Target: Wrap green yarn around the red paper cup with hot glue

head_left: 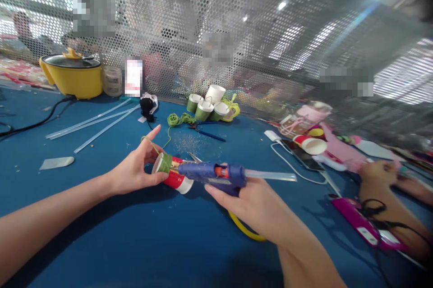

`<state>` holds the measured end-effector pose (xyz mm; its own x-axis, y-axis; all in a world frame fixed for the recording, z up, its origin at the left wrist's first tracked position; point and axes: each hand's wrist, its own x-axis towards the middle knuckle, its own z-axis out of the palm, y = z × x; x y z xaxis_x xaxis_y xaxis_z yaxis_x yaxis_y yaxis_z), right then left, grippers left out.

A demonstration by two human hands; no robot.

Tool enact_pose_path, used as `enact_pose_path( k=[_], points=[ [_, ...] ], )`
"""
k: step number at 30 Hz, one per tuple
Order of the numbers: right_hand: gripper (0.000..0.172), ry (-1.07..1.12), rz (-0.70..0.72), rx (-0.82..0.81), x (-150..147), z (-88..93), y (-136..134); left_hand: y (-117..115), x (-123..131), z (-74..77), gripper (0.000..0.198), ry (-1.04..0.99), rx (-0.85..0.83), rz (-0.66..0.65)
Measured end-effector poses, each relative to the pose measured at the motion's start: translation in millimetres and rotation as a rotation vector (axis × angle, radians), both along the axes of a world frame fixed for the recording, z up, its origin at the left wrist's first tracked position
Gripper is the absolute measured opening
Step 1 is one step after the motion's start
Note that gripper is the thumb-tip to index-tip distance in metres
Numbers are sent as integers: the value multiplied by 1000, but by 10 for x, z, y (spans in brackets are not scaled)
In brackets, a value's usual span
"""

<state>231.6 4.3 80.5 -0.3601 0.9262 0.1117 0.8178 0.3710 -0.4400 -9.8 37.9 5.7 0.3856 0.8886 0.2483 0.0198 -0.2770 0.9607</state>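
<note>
My left hand point(137, 166) grips a red and white paper cup point(179, 181) lying on its side, with green yarn point(165, 163) wound round one end. A strand of the yarn passes over my left fingers and leads back to a loose green bundle point(181, 119). In my right hand point(257, 202) is a blue glue gun point(211, 174), with a clear glue stick point(270, 175) sticking out of its back. Its nozzle points left and meets the cup at the edge of the wound yarn; I cannot tell whether it touches. Scissors blades point(195, 157) show behind the gun.
Blue pliers point(209, 134) and several green-wrapped cups point(204, 111) stand farther back. Glue sticks point(98, 119) and a yellow pot point(76, 76) are at left. At right lie a phone point(304, 157), a cable, a pink power strip point(361, 225) and another person's arm point(382, 189). A perforated metal screen point(182, 22) rises behind.
</note>
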Motion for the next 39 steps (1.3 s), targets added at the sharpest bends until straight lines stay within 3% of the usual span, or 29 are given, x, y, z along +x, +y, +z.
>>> enact_pose_path(
  k=[6,24,33,39],
  points=[
    [17,72,59,-15,-1,14,27,6,0,-12,98,-12,53,-44],
    [18,76,46,6,-3,14,38,1,-17,6,94,51,133,-122],
    [15,77,41,-30,-30,86,0,12,-45,-6,93,162,245,-75],
    [35,90,28,-7,-65,65,63,20,-44,-23,93,138,248,-92]
  ],
)
